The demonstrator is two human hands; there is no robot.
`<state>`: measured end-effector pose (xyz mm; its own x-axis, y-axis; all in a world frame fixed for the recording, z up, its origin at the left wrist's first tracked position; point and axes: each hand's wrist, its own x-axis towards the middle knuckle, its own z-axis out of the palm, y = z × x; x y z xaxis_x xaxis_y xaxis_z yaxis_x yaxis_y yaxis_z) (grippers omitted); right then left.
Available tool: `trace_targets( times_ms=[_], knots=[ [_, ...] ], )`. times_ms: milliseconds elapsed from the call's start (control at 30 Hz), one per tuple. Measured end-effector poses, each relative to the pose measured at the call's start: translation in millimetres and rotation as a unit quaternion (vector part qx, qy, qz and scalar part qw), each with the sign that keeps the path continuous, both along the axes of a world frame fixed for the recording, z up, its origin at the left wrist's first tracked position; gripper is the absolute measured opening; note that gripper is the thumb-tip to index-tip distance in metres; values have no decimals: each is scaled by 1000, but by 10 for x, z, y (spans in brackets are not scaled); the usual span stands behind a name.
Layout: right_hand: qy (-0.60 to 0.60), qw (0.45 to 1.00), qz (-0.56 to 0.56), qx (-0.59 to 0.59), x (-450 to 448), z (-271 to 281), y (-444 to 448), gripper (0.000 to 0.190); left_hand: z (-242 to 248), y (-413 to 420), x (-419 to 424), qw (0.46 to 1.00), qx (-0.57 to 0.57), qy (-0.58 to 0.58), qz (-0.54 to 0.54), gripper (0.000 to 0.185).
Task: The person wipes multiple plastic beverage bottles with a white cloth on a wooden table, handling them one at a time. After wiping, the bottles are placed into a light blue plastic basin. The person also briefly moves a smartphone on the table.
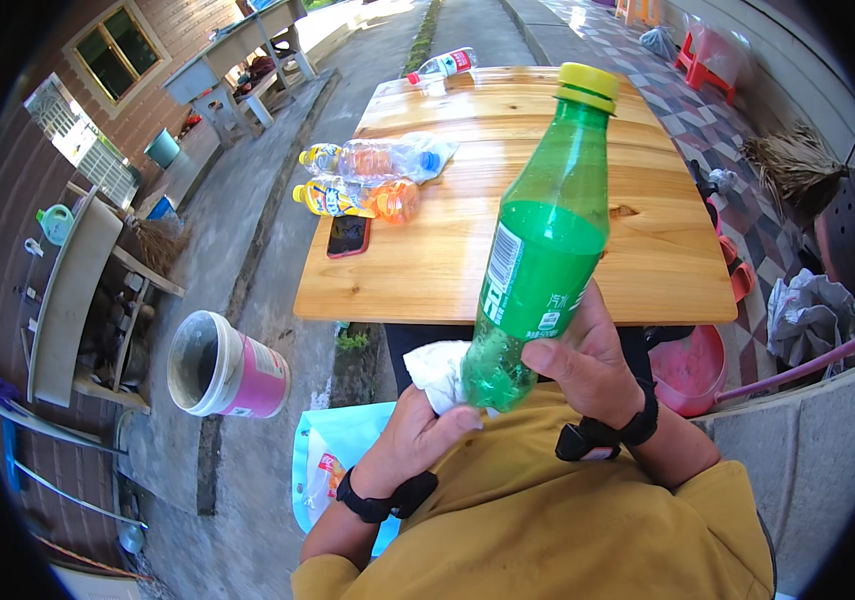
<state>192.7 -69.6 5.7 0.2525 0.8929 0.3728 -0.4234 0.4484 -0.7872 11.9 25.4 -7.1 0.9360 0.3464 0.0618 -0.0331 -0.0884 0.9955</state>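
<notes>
A green plastic soda bottle (540, 262) with a yellow cap tilts in front of me, its top leaning to the right. My right hand (585, 360) grips it around the lower part of the label. At the base, my left hand (427, 435) holds a white cloth or tissue (439, 371) against the bottle. Beyond lies the wooden table (427, 277). On its left side rest an orange drink bottle (356, 201), a clear bottle (379, 160) with a blue cap and a smartphone (348, 236). Another clear bottle (442, 65) lies at the far edge.
A pink and white bucket (229, 367) stands on the ground at left. By my left arm is a light blue bag (307, 465) with packets inside. At right are a pink long-handled dustpan (690, 371), a crumpled grey sack (814, 315) and a straw broom (795, 161).
</notes>
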Motion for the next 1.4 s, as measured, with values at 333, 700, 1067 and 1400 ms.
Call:
trace_targets(
  times_ms=[333,700,1067,1400],
  knots=[
    [-157,977,106,-99,-58,-100,158,85,-297,51,-572,982,-13,7,186,59],
    [-171,939,92,-282,-102,-107,319,45,-1674,-343,-2652,830,-158,72,529,54],
    [-181,932,80,-305,-150,-182,407,39,-2643,-665,-3218,686,-350,310,558,52],
    [-170,928,87,-320,-124,-189,392,39,-2607,-472,-3096,643,-151,341,669,39]
  ],
)
